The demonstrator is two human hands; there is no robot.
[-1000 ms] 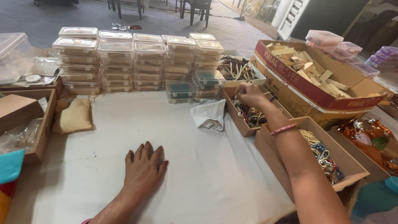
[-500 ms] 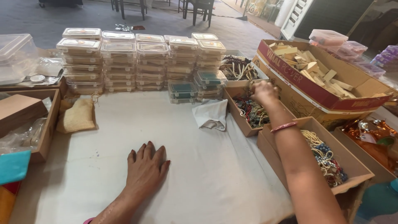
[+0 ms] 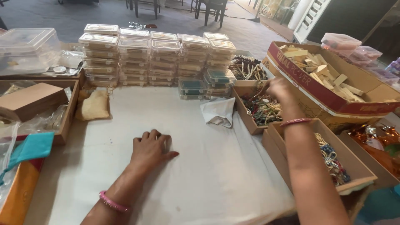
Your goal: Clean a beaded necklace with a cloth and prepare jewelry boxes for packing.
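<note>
We logged the picking step: right hand point(image 3: 278, 88), grip state unreadable, reached into the brown cardboard tray of tangled coloured bead strings point(image 3: 261, 109) at 2 o'clock. Left hand point(image 3: 151, 149) lay flat, fingers spread, on the white-clothed counter point(image 3: 200, 175). Next likely required pinching one strand free.

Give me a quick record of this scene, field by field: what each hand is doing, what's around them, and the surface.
Left hand: resting on the white cloth, fingers curled, holding nothing.
Right hand: reaching into the cardboard tray of mixed beads; grip unclear.
Wrists: pink bangle on left, red bangle on right.
Behind: stacked clear plastic boxes.
Centre: folded white cloth piece.
Right side: red-edged box of wooden blocks; second bead tray.
Left side: tan pouch, teal pouch.
</note>
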